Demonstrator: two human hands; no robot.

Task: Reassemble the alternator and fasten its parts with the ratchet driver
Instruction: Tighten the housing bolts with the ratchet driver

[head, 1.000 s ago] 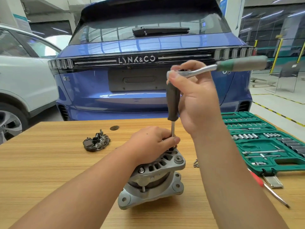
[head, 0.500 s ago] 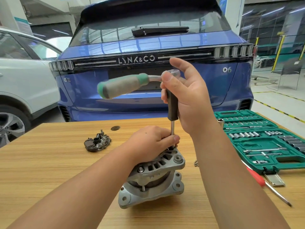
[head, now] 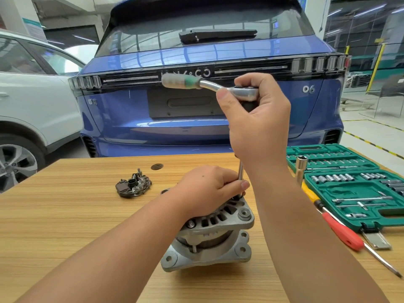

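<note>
Workshop bay: a blue car (head: 207, 101) is parked tail-on directly behind a wood-grain tabletop (head: 54, 215), with a white car (head: 28, 101) to the left. The alternator (head: 209, 237) stands on the tabletop near its front centre, finned housing uppermost. The left hand (head: 209, 189) rests on top of the housing, fingers curled around the lower end of a vertical extension shaft (head: 240, 171) where it meets the alternator. The right hand (head: 260, 125) is raised above it, fingers and thumb gripping the head of the ratchet driver (head: 209, 85); the green-and-grey handle points left, roughly horizontal. A dark detached alternator part (head: 133, 185) lies on the tabletop to the left, well apart from the main body. An open green socket case (head: 349, 184) sits at the right edge; a tall socket (head: 301, 169) stands upright beside it. A red-handled screwdriver (head: 349, 235) lies in front of the case.
</note>
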